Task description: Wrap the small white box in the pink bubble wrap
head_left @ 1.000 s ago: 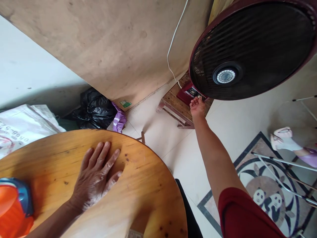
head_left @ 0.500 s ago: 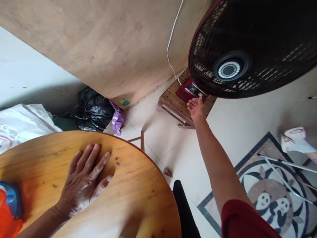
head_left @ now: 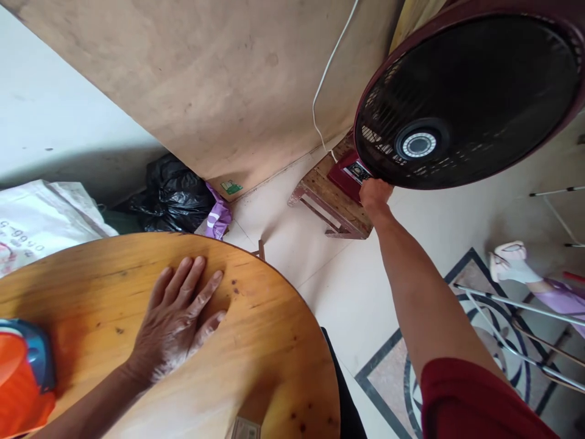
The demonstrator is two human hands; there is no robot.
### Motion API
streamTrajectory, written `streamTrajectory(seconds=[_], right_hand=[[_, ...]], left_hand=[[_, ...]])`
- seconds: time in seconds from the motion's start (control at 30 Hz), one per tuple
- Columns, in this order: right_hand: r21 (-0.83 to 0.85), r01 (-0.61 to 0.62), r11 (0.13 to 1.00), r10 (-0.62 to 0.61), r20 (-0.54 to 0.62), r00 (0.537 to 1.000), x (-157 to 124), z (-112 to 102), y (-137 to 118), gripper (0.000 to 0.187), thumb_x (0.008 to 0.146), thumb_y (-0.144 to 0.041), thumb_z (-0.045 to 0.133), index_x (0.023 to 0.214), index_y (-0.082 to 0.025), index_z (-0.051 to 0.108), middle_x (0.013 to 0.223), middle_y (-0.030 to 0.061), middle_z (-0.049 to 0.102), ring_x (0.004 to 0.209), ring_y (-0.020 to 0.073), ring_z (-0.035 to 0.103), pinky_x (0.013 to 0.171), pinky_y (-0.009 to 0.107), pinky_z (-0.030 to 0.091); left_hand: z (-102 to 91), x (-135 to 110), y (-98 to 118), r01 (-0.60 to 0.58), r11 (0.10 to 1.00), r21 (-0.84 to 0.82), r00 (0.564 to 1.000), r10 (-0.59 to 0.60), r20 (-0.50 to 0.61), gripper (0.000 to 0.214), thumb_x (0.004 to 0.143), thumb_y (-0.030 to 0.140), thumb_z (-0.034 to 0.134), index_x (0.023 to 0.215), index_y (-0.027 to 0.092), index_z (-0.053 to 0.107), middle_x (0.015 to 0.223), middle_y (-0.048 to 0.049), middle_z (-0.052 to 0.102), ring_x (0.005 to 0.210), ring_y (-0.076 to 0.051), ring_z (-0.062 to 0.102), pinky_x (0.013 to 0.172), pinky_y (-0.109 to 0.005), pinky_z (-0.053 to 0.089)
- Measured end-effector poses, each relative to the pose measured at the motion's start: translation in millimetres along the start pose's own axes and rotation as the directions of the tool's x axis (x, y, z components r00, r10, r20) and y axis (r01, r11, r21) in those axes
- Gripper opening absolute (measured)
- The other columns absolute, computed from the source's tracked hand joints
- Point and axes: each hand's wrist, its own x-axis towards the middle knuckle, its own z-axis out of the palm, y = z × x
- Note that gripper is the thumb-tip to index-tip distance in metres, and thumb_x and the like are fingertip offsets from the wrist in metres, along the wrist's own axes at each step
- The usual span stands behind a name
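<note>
Right hand reaches the red panel of the fan on a stool; its fingers curl out of sight, so I cannot tell their grip; the controls look small, hard, probably stiff; the fan seems top-heavy near the stool's edge; left hand lies flat, fingers spread, on the bench; open floor between.

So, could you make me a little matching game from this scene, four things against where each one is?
1 left hand
2 right hand
3 black bag
4 fan

A at the red control panel
B on the floor by the leaning board
C flat on the round table
D on the low stool

Pairs: 1-C, 2-A, 3-B, 4-D
</note>
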Motion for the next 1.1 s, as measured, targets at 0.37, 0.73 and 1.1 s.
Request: streamTrajectory(seconds=[0.37,0.73,1.1], right_hand=[[-0.059,-0.109,0.992,0.103,-0.102,0.989,-5,4,-2,0.038,0.096,-0.029,0.048,0.098,0.0,0.072,0.105,0.0313,0.068,0.112,0.0364,0.063,0.095,0.052,0.048],[0.089,-0.094,0.992,0.081,0.147,0.986,-116,-35,17,0.026,0.088,-0.034,0.053,0.083,-0.017,0.073,0.086,0.0099,0.075,0.091,0.0267,0.071,0.085,0.038,0.054],[0.308,0.719,0.623,-0.763,0.037,0.645,-439,-87,5,0.032,0.092,-0.027,0.052,0.122,-0.022,0.06,0.131,0.0121,0.064,0.126,0.0275,0.057,0.106,0.048,0.042]], left_hand=[[-0.9,0,1,0.022,0.999,-0.034,1.0,-0.022,0.002,0.079,0.089,0.053,0.058,0.156,0.037,0.02,0.165,-0.0052,0.017,0.15,-0.037,0.023,0.121,-0.06,0.017],[3.6,1,-3,-0.017,1.0,-0.004,1.0,0.017,-0.024,0.071,0.091,0.049,0.057,0.154,0.027,0.031,0.164,-0.0119,0.021,0.151,-0.035,0.02,0.122,-0.055,0.014],[11.8,10,-17,-0.05,0.987,-0.151,0.998,0.053,0.017,0.072,0.094,0.063,0.042,0.152,0.02,0.036,0.164,-0.0153,0.017,0.152,-0.036,0.008,0.121,-0.057,0.004]])
